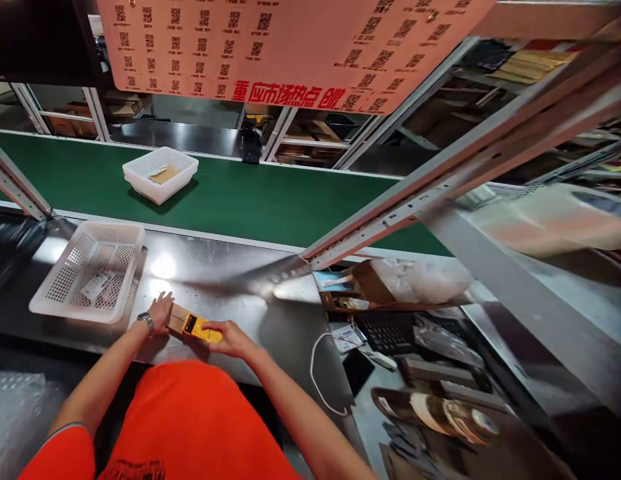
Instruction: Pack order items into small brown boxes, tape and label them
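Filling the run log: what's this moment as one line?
left hand: on small box | right hand: on yellow device | basket: beside

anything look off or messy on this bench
Near the hands nothing stands out: the left hand and right hand rest on a small cardboard box with a yellow tool. The shelf to the right looks cluttered.

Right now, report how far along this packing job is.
Looks done: one white basket with a packet sits out on the green conveyor. In hand: left hand steadies a small cardboard box while right hand holds a yellow tool against it. Left: nearer basket holds a packet, unprocessed.
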`<control>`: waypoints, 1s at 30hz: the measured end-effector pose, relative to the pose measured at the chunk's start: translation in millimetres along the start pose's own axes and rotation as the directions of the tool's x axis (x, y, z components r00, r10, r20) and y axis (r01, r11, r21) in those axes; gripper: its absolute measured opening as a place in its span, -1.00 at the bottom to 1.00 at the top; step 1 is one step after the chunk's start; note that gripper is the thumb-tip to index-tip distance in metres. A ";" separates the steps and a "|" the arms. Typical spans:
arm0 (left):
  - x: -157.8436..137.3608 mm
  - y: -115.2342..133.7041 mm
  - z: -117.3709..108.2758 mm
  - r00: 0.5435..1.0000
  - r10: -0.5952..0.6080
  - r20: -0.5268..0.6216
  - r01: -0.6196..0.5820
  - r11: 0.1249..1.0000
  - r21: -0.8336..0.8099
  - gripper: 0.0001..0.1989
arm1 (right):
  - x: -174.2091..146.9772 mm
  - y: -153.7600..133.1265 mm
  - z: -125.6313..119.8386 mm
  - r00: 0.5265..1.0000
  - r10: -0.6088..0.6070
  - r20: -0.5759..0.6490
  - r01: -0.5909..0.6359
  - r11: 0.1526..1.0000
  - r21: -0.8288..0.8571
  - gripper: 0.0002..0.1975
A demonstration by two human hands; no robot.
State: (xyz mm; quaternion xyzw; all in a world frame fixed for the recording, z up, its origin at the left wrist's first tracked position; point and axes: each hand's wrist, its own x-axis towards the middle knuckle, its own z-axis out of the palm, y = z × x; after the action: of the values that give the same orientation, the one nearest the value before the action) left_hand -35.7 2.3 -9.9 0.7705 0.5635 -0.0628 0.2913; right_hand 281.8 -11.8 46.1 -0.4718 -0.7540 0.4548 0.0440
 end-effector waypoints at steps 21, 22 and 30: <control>33.9 30.4 15.5 0.980 0.180 0.086 -0.181 0.984 0.004 -0.22 | 5.5 0.7 -43.9 0.971 0.176 0.163 -0.152 0.977 -0.147 -0.50; 33.9 30.2 15.7 0.980 0.179 0.086 -0.180 0.984 0.009 -0.22 | 12.1 1.3 -44.0 0.966 0.200 0.166 -0.180 0.976 -0.124 -0.49; 31.3 31.3 18.4 0.996 0.086 -0.008 -0.086 0.996 -0.018 -0.22 | -3.1 36.4 -77.7 0.909 0.402 -0.108 -0.414 0.850 -0.325 -0.61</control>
State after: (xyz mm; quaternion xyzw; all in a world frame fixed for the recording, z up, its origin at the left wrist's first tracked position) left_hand 8.1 12.6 -26.5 0.7915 0.5315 -0.0421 0.2988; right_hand 346.5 41.0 66.0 -0.6296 -0.7028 0.3078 -0.1221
